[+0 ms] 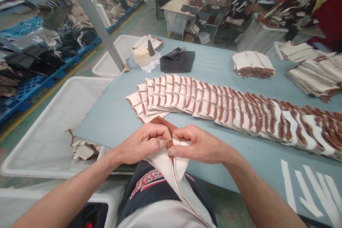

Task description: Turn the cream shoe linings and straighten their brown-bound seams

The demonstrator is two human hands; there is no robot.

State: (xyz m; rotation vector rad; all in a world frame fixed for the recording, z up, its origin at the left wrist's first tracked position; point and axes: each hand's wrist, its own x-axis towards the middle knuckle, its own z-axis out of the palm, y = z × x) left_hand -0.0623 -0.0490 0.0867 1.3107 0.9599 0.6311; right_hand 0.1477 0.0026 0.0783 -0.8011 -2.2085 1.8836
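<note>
At near edge of teal surface (107,114), left hand (143,140) and right hand (201,145) both pinch white-brown piece (166,170), long end trailing over lap (153,194). Trailing weight could twist layers; uneven pinch might let edges slip apart.

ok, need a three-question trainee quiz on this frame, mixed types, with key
1. True or false: the left hand and right hand pinch the same white-and-brown piece.
2. On the table, bottom right of the picture: a) scissors b) white strips c) tape roll
3. Fill in (nearer than / beyond): the overlapping row lies ____ the black sheet.

Key: 1 true; 2 b; 3 nearer than
</note>
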